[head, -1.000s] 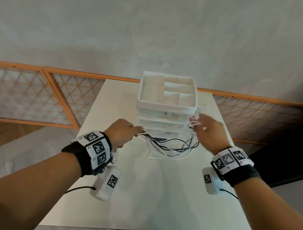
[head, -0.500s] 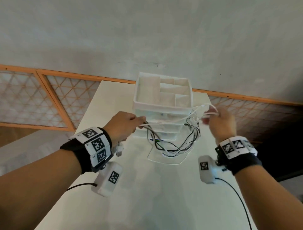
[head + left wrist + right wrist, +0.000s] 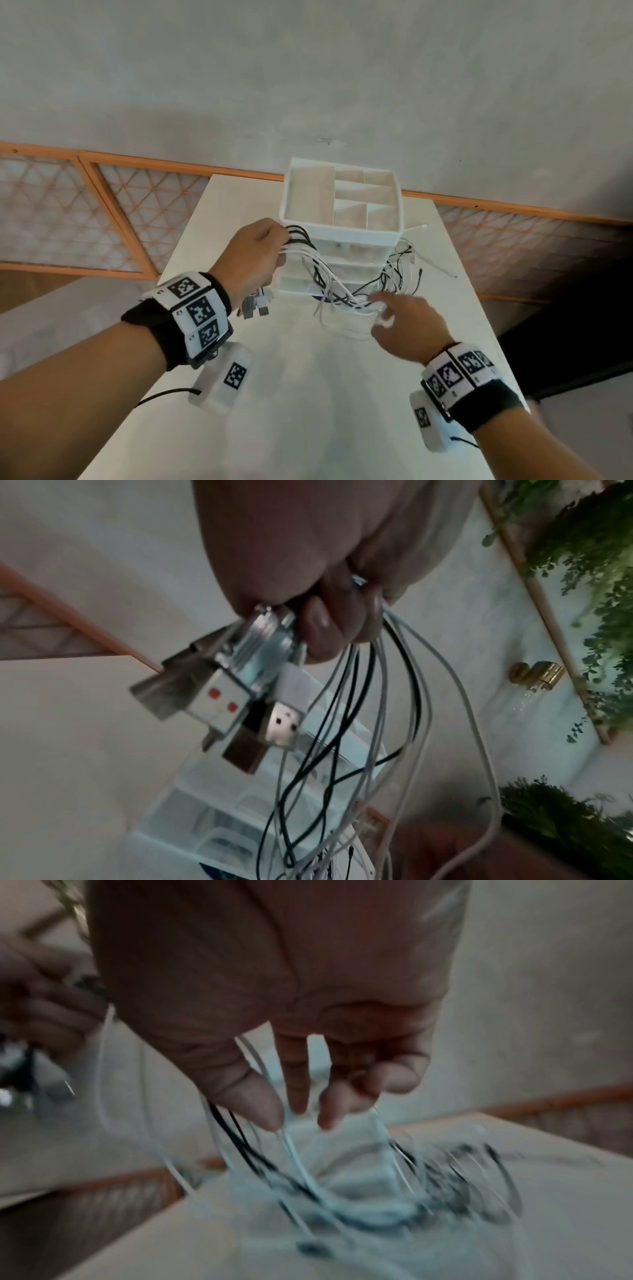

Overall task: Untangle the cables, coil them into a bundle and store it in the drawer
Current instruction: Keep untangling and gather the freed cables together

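My left hand [image 3: 265,251] is raised beside the white drawer unit [image 3: 342,230] and grips a bunch of black and white cables [image 3: 330,277]. Its fingers [image 3: 320,631] curl round the strands, and several USB plugs [image 3: 219,696] stick out below the fist. The cables sag in loops in front of the drawers. My right hand [image 3: 383,310] is low at the bottom of those loops, fingers straight and spread among the blurred strands [image 3: 298,1161]; a white one runs between thumb and forefinger. All drawers look shut.
The drawer unit stands at the back of a narrow white table [image 3: 308,394], with an open compartment tray on top. Loose cable ends [image 3: 442,269] lie right of it. Orange-framed lattice panels [image 3: 113,219] and a grey wall are behind.
My right hand let go of the raised cable end and dropped down and inward to the bottom of the loops. My left hand rose slightly with the bunch; more strands now pass through it.
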